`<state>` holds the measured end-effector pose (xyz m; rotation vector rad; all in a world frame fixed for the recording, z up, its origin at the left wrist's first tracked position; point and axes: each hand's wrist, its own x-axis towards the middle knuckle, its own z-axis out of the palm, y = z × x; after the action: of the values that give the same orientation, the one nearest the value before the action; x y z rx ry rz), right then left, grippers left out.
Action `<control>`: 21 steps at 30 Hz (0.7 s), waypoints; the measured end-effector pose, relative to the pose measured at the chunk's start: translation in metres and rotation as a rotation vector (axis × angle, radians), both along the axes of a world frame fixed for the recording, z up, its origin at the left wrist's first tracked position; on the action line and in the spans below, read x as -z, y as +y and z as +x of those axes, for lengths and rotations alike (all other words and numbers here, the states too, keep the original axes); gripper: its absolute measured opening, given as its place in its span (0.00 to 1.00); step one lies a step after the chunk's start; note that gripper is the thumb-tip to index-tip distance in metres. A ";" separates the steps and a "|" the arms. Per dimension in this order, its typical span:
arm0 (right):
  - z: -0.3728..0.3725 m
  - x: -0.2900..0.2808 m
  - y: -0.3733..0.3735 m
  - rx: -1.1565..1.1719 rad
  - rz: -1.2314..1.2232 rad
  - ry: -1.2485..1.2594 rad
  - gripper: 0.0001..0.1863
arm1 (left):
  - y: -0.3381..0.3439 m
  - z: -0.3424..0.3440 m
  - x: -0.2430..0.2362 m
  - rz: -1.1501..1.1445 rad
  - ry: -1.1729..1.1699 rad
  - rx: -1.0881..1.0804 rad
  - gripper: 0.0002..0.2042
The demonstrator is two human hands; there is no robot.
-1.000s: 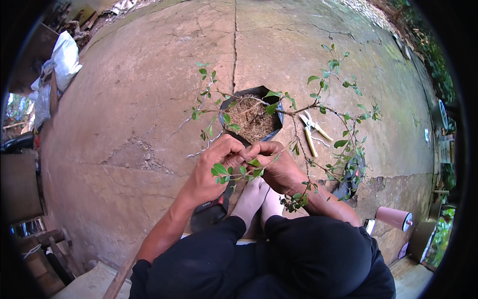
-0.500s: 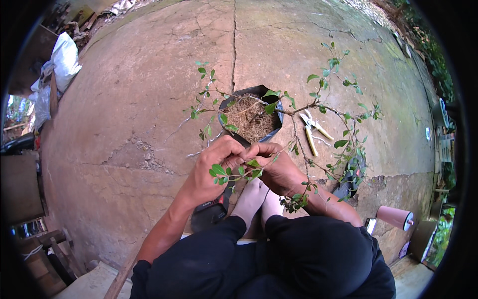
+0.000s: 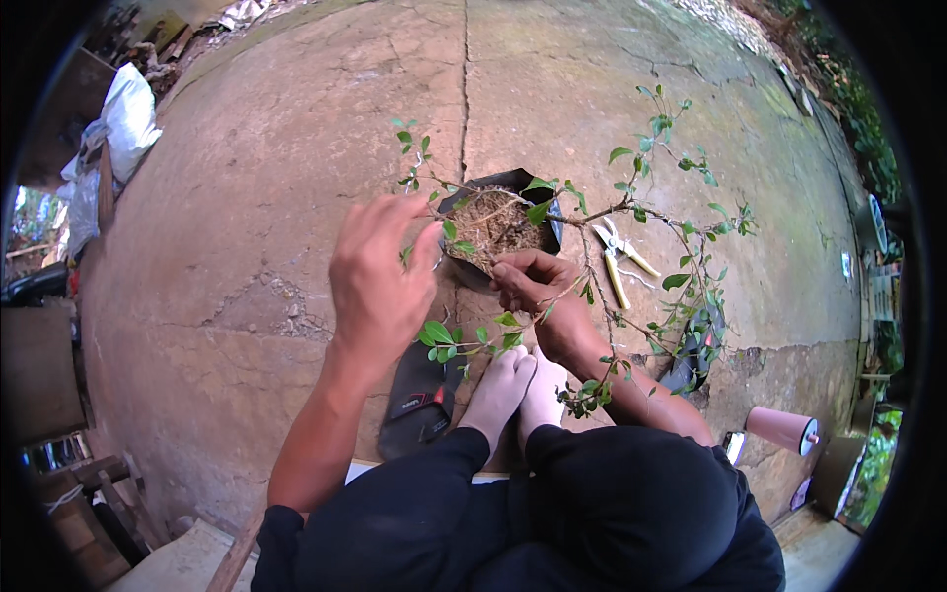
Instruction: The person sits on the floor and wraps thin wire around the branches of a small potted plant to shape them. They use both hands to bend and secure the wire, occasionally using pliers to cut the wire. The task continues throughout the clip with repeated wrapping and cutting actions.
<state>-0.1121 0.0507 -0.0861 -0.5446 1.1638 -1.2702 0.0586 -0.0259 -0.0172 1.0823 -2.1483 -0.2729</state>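
Note:
A small leafy tree with thin, spreading branches (image 3: 617,209) grows from a black plastic planting bag (image 3: 521,180) filled with brown fibrous soil (image 3: 493,222). My left hand (image 3: 380,276) is raised beside the bag's left side, close to the left branch. Its fingers are stretched and the thumb stands apart, with nothing plainly held. At the bag's near rim my right hand (image 3: 552,301) has thumb and fingertips pinched together; what lies between them is too small to make out. A leafy twig (image 3: 473,347) hangs in front of my right wrist. Pruning shears with pale yellow handles (image 3: 619,276) lie right of the bag.
Cracked concrete (image 3: 247,197) surrounds the bag. A dark sandal (image 3: 414,400) lies left of my feet (image 3: 498,395), another (image 3: 695,350) to the right under the branches. A pink tumbler (image 3: 779,429) lies at the lower right. White plastic sacks (image 3: 128,118) stand far left.
My hands were together over the near twig and have parted. The left has moved up and left with its fingers opened; the right has shifted slightly up, still pinched.

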 end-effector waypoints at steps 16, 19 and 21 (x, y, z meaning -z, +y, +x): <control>0.002 -0.010 -0.003 0.134 -0.088 -0.113 0.11 | 0.006 -0.022 -0.001 0.207 0.021 0.024 0.07; 0.000 -0.010 0.000 0.135 -0.096 -0.118 0.11 | 0.007 -0.029 -0.003 -0.034 -0.001 -0.008 0.09; 0.000 -0.011 0.001 0.115 -0.115 -0.124 0.10 | 0.003 -0.029 -0.004 -0.039 -0.051 0.050 0.09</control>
<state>-0.1122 0.0517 -0.0752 -0.4815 1.0353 -1.4556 0.0293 -0.0231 -0.0134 1.0248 -2.2190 -0.2274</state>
